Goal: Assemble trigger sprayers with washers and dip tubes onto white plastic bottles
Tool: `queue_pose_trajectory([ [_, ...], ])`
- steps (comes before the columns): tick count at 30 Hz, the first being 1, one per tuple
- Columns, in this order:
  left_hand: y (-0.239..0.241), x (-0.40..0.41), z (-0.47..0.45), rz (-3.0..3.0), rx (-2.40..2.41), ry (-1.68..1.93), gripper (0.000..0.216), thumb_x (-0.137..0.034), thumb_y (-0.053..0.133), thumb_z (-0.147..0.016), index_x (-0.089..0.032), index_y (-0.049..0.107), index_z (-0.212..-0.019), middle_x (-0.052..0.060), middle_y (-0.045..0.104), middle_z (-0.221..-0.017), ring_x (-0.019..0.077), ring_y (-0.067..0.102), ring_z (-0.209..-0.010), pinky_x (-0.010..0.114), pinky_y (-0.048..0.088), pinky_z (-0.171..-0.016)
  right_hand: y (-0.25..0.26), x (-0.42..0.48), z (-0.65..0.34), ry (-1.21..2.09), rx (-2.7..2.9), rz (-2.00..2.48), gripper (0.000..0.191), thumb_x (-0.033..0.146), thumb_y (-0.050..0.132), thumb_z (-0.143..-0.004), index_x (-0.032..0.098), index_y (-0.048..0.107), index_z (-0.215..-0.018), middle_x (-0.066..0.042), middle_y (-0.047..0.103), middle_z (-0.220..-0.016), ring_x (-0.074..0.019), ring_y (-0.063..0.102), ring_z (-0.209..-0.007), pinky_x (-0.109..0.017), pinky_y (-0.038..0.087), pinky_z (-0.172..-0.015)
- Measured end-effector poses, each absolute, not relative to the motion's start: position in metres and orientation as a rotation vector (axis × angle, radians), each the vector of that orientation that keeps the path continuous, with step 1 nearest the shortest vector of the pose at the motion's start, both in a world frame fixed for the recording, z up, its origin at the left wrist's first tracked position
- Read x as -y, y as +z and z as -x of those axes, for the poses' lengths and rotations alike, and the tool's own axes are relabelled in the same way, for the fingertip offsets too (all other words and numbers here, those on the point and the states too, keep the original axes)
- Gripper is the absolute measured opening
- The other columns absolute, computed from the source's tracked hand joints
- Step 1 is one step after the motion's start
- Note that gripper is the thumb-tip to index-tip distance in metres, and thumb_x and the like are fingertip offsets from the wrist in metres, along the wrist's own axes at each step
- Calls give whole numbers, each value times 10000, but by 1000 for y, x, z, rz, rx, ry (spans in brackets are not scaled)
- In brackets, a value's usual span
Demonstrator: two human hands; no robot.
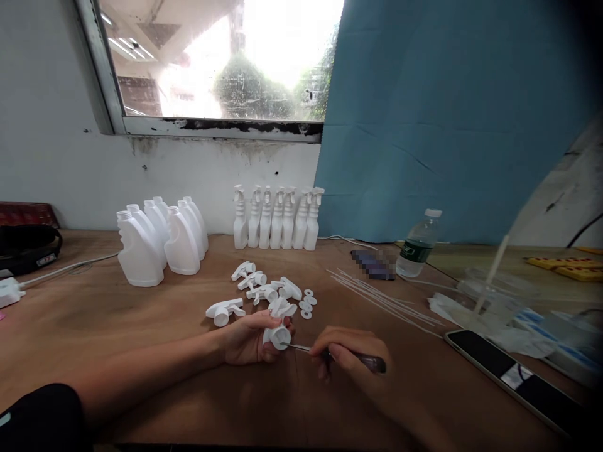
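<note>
My left hand point(249, 339) grips a white trigger sprayer head point(281, 338), its round collar turned toward my right side. In my right hand point(351, 351) is a screwdriver point(372, 363) with a dark handle; its thin metal shaft reaches to the collar's opening. Whether the tip touches the inside cannot be made out. Just beyond my left hand lie several loose trigger sprayer heads point(225, 311). Beside them are several small white ring washers point(306, 306).
Capless white bottles point(141, 251) stand at the left; assembled spray bottles point(277, 226) line the wall. Thin white tubes point(377, 295) lie right of centre. Farther right are a water bottle point(418, 248), a smartphone point(509, 373) and a clear container point(494, 289).
</note>
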State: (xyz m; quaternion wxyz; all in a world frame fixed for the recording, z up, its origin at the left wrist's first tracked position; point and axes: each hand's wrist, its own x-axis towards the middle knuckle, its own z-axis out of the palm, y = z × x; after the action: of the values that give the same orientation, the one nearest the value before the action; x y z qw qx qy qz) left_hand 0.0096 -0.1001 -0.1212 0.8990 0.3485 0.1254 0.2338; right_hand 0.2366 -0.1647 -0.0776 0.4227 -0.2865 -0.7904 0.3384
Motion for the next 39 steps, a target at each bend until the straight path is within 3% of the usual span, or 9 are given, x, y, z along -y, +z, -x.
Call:
queue_pose_trajectory([
  [4,-123,97,-8,-575,-257,510,204,-232,685,-813,-117,581,-946,37,541,-879,55,434,-546,152,332,-484,-78,164,-234,762,2050,677,255,171,426,-954,188,680,-942,-28,664,-768,-136,638,-692,-247,510,-674],
  [8,-124,94,-10,-523,-254,561,274,-366,655,-852,-123,602,-967,37,560,-888,46,367,-516,157,319,-454,-82,161,-229,416,2263,568,340,83,445,-916,199,598,-1197,-79,644,-1036,-160,632,-945,-274,518,-838],
  [14,-125,95,-11,-609,-236,541,388,-470,569,-891,-110,609,-1029,58,552,-849,74,403,-556,172,281,-454,-86,158,-225,9,2397,611,366,83,489,-902,183,561,-1247,-151,440,-1421,-259,449,-1292,-399,473,-1007],
  [18,-121,101,-14,-665,-266,531,332,-418,582,-882,-105,590,-994,59,543,-786,109,479,-606,195,323,-504,-94,151,-227,-119,2378,573,380,55,476,-908,175,532,-1264,-144,518,-1375,-243,495,-1258,-417,475,-1008],
  [22,-110,98,-14,-945,-333,730,288,-346,568,-889,-147,510,-1089,59,567,-806,143,529,-639,241,400,-546,-101,141,-234,-194,2236,592,401,46,456,-911,205,537,-1270,-120,567,-1337,-229,541,-1218,-397,502,-971],
  [28,-82,78,12,-1604,-771,833,565,-415,652,-834,-178,370,-1263,49,604,-883,142,554,-660,245,424,-576,-102,135,-246,-101,2063,958,266,203,471,-955,227,621,-1174,-105,560,-1351,-258,544,-1223,-449,490,-999],
  [31,-72,77,24,-1862,-977,741,639,-442,609,-844,-171,305,-1337,22,607,-812,164,559,-662,257,414,-588,-101,136,-247,52,2091,1136,267,340,496,-956,217,641,-1143,-120,518,-1393,-287,498,-1273,-473,482,-1012],
  [34,-67,79,29,-2103,-1116,640,566,-425,549,-853,-143,389,-1317,7,581,-752,186,551,-690,276,406,-634,-100,137,-247,143,2072,1151,307,392,490,-955,222,632,-1168,-114,493,-1418,-279,490,-1283,-456,473,-1024],
  [39,-65,80,31,-2264,-1139,418,409,-361,487,-830,-179,545,-1191,21,606,-815,210,559,-743,289,417,-697,-99,139,-253,97,1956,1077,264,354,465,-968,223,655,-1098,-102,572,-1339,-265,556,-1210,-441,478,-999],
])
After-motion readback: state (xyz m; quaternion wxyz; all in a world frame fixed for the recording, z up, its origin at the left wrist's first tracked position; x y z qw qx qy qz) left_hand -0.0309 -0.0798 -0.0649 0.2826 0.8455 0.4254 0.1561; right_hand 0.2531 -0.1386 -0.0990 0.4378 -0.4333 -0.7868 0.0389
